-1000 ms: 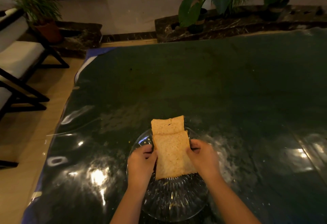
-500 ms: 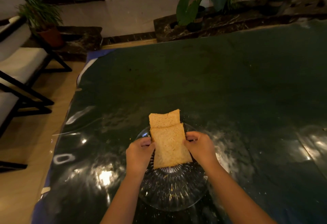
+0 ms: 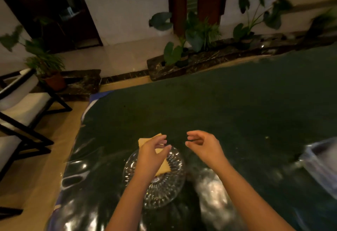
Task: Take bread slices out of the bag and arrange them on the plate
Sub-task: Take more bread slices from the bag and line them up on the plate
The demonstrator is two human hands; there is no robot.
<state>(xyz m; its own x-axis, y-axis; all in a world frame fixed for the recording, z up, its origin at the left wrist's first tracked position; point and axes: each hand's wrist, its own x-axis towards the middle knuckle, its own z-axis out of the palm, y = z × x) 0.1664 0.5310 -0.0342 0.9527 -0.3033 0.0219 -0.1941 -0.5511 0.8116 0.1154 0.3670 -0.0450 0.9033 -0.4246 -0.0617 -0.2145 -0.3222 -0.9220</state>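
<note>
Hands [image 3: 182, 150] open above bread slices [image 3: 164, 168]

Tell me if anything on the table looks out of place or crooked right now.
The bread slices sit off-centre on the glass plate, and the far one pokes out past its rim. Both the left hand and the right hand are open above them. Nothing looks spilled or broken.
</note>
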